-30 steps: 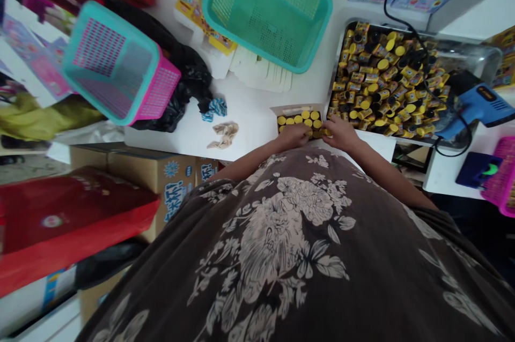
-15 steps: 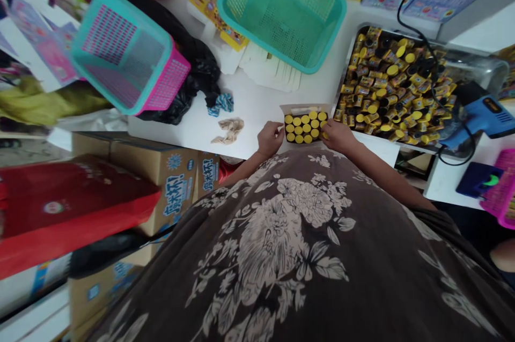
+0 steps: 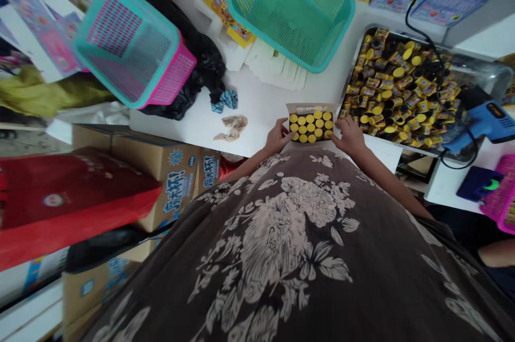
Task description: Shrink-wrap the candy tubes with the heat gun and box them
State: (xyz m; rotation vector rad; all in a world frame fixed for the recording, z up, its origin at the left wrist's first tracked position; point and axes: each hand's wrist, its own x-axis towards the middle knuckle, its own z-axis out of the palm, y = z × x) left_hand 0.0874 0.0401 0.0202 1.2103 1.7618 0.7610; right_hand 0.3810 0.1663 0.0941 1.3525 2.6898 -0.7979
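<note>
A small open box (image 3: 298, 108) lies on the table close to my body, its back flap raised. Rows of little containers with round yellow lids (image 3: 310, 127) fill it. My left hand (image 3: 277, 137) grips the box's left side, thumb over the front corner and fingers along the wall. On the opposite side my right hand (image 3: 350, 136) holds the right wall, its thumb by the front right lid. Just right of that hand, a metal tray (image 3: 475, 66) carries a heap of loose yellow-lidded containers (image 3: 396, 90).
A green basket (image 3: 292, 15) stands behind flat white cards (image 3: 277, 66). Left are stacked turquoise and pink baskets (image 3: 129, 42), a crumpled beige scrap (image 3: 231, 127) and a black bag (image 3: 205, 71). A blue heat gun (image 3: 483, 117) with a black cord rests on the tray's right end.
My right hand has shifted from the lids at the box's right end to its right side. My left hand has come forward onto the front left corner. The view has shifted slightly.
</note>
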